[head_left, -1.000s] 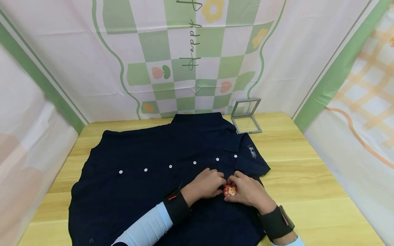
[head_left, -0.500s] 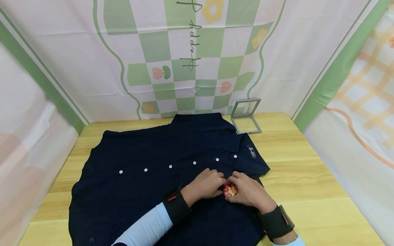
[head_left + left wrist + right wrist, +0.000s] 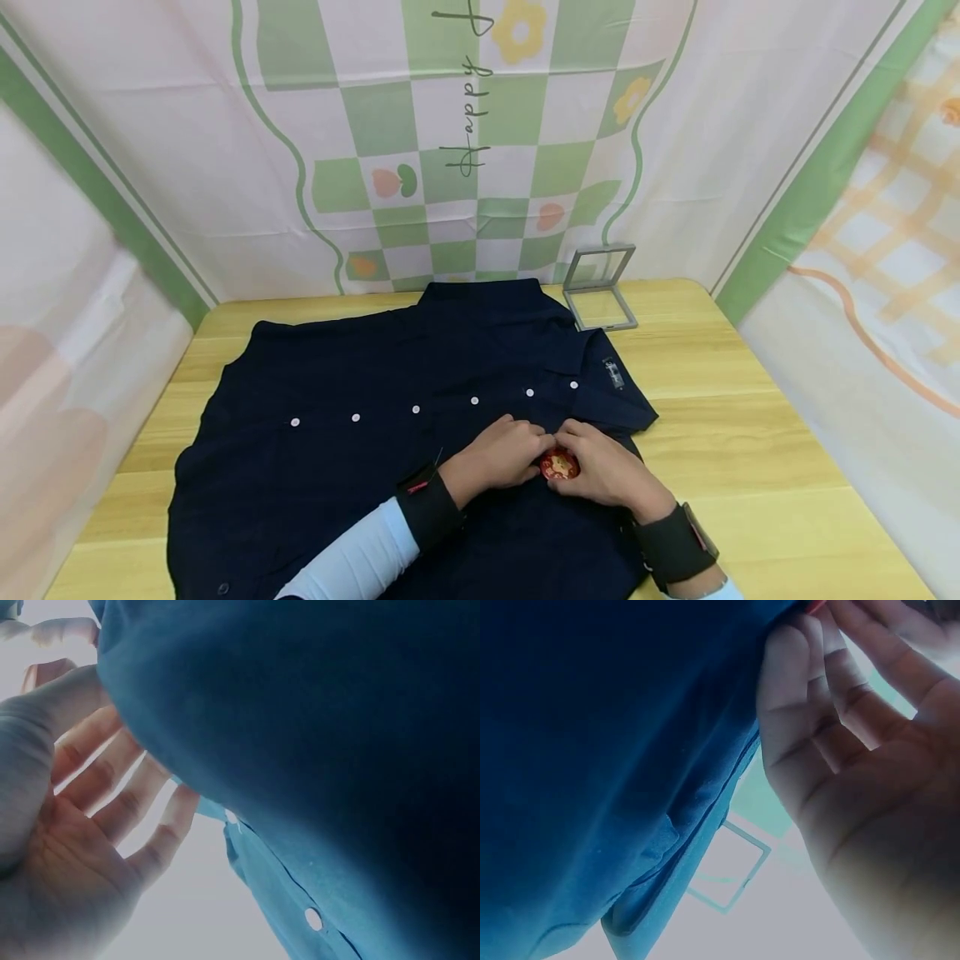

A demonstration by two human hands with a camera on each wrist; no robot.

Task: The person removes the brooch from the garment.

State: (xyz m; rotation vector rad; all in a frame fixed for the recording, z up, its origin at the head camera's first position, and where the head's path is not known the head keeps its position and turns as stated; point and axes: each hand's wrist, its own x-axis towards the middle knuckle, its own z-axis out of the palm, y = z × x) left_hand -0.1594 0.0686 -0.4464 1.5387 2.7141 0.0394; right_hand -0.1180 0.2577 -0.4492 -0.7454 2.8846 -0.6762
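Observation:
A dark navy shirt [image 3: 360,483] with white buttons lies spread on the table, its collar toward the right. Over the chest sits a round red badge [image 3: 559,464] with a cartoon figure. My right hand [image 3: 611,471] pinches the badge by its edge, thumb below and fingers above. Close on its left, my left hand [image 3: 498,454] pinches the shirt cloth, fingertips right at the badge's rim. In the left wrist view, the fingers [image 3: 124,799] reach against the cloth. The right wrist view shows only a red sliver of the badge [image 3: 815,606] at the fingertips. The badge's back is hidden.
An opened grey-framed clear case [image 3: 600,292] stands at the back, right of the shirt. The light wood table [image 3: 750,467] shows around the shirt. Printed cloth [image 3: 442,167] hangs behind and on both sides. Black straps [image 3: 431,504] circle both wrists.
The badge has turned and tilted slightly between my fingers, and its face catches the light differently. My left fingertips have edged toward its rim. The shirt and case stay put.

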